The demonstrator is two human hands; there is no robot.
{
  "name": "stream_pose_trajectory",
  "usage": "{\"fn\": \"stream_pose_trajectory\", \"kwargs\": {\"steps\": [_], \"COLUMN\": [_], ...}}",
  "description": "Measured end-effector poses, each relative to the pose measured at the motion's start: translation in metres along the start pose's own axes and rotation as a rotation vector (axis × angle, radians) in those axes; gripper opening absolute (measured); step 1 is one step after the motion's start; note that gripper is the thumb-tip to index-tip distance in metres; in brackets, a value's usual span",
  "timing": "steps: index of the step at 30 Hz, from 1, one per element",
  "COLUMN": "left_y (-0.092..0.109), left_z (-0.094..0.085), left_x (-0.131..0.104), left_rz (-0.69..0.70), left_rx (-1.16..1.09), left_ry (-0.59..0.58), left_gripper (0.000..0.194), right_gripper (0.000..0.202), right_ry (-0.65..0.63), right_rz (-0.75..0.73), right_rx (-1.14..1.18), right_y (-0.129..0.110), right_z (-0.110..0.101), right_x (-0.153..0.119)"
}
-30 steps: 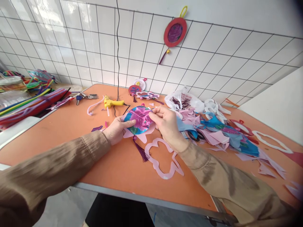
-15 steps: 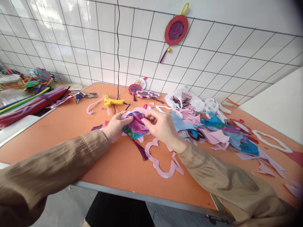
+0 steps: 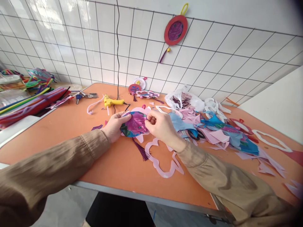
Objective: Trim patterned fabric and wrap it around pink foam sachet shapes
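Gently, I pinch the cloth (image 3: 134, 124) in the middle of the picture, left hand (image 3: 115, 127) on one edge, right hand (image 3: 163, 126) on the other. I'd best pull softly and evenly, so it stays smooth over the pink shape (image 3: 139, 138).

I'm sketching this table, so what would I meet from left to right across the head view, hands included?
Bundled coloured strips, keys, left hand, printed fabric, right hand, red frame, white wavy frame.
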State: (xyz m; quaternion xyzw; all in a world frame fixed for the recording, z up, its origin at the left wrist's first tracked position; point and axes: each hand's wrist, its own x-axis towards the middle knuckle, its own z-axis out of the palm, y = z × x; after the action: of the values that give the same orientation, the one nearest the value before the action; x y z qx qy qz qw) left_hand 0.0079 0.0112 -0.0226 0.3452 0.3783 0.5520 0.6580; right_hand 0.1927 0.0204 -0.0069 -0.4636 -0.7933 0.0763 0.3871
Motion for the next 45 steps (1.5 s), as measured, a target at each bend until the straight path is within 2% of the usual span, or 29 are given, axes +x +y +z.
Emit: {"fn": "stream_pose_trajectory", "kwargs": {"steps": [9,14,17,26,32,45], "left_y": [-0.001,0.0,0.0,0.0,0.001,0.001], "left_z": [-0.003,0.0,0.001,-0.002,-0.001,-0.002], "left_x": [0.001,-0.001,-0.002,0.0,0.0,0.001], "left_rz": [0.001,0.006,0.0,-0.051,-0.043,-0.022], "left_rx": [0.029,0.035,0.021,0.05,0.067,0.114], "left_ry": [-0.023,-0.026,-0.036,-0.093,-0.084,-0.077], "left_gripper": [0.041,0.046,0.045,0.043,0.038,0.042], "right_gripper": [0.017,0.028,0.025,0.02,0.019,0.021], "right_ry": [0.137,0.097,0.084,0.152,0.167,0.16], "right_rz": [-0.003,0.049,0.065,0.043,0.033,0.058], "right_rx": [0.117,0.199,0.252,0.27,0.264,0.318], "right_y": [0.0,0.0,0.001,0.002,0.004,0.005], "right_z": [-0.004,0.004,0.008,0.007,0.008,0.007], "right_x": [0.002,0.001,0.0,0.002,0.001,0.002]}}
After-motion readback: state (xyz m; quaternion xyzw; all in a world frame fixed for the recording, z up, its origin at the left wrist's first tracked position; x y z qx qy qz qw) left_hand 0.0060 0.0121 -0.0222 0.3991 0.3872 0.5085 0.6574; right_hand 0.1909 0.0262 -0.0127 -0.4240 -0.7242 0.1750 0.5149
